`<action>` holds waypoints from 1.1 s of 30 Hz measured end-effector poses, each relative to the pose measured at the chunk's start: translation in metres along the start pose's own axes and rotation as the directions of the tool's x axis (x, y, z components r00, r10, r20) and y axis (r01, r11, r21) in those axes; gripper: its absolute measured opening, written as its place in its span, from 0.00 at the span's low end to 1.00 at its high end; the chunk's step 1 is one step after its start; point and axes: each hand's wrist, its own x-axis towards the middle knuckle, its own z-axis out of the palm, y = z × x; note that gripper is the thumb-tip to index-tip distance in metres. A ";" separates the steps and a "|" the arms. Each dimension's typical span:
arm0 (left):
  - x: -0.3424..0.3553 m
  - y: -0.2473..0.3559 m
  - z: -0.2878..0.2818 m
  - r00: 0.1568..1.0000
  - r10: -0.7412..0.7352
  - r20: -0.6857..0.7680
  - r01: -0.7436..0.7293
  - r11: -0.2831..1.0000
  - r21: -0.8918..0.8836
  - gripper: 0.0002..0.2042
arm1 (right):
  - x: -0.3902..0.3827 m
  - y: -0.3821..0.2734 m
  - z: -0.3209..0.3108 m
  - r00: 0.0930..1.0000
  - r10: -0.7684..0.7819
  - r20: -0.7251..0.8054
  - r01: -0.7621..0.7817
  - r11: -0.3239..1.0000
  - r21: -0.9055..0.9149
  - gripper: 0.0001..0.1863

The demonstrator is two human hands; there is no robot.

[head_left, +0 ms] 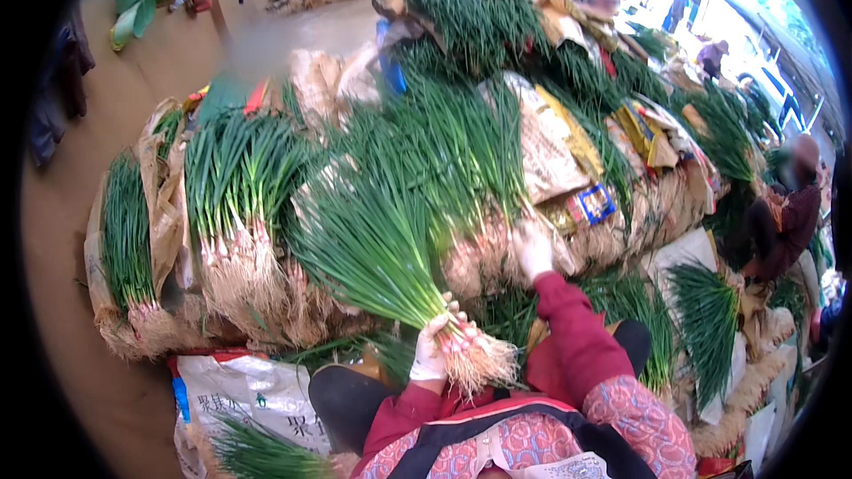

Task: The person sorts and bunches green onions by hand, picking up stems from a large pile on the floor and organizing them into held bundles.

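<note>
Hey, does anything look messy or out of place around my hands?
Just one small thing: some loose green leaves lie strewn to the left of your left hand. They look untidy against the neatly lined-up onion bunches above them.

Leaves look smooth — roots rough and fibrous, the sleeve matt cloth.

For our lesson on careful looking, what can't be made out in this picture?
Head view, left hand: partly hidden by the held green onion bunch.
Head view, right hand: blurred, so whether it grips anything is unclear.
Head view, lower-left bundle: cut off by the lower edge.
Head view, co-worker at right: face blurred.
</note>
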 end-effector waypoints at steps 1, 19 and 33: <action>-0.002 0.002 0.000 1.000 -0.001 -0.014 0.001 1.000 0.000 0.24 | 0.010 -0.014 0.003 0.999 0.025 -0.023 -0.025 1.000 -0.017 0.17; 0.006 0.002 0.005 0.999 -0.036 -0.025 0.037 0.998 0.043 0.20 | -0.111 -0.085 -0.053 0.915 -0.144 0.376 -0.004 0.931 0.366 0.11; -0.001 0.004 -0.006 0.986 -0.160 -0.051 0.165 0.981 0.101 0.18 | -0.066 -0.135 -0.022 0.822 -0.086 0.563 -0.036 0.979 0.202 0.18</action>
